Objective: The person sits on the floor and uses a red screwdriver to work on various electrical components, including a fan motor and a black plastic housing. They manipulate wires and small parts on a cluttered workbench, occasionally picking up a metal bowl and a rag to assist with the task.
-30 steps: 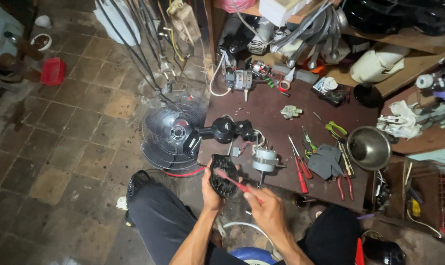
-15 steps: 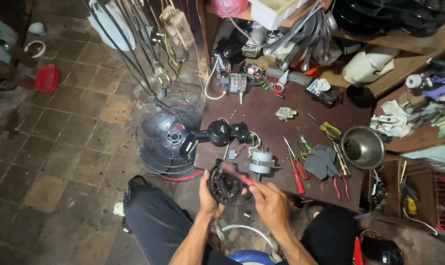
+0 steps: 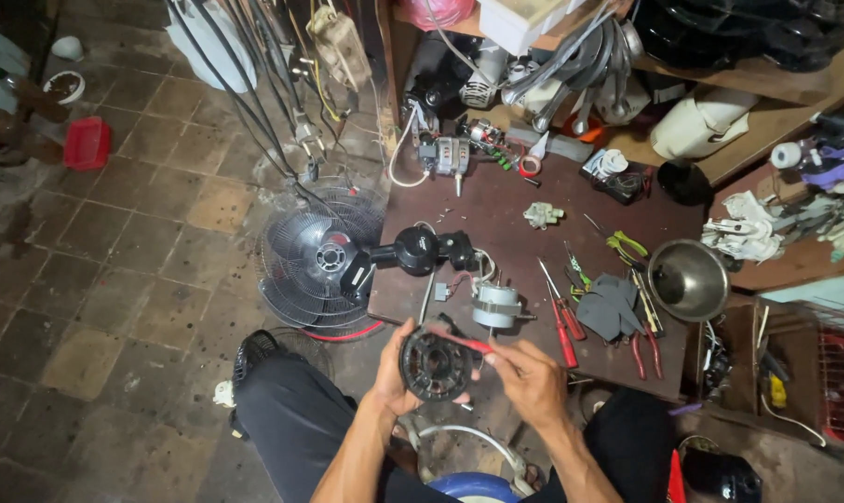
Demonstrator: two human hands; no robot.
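Both hands now tilt the black motor stator (image 3: 436,366) face-up.

There is only one view, from a camera on the person's head. It looks steeply down and a little forward, over the knees, at the low workbench (image 3: 533,242) and the tiled floor (image 3: 114,279). The two hands are close, near the bottom edge.
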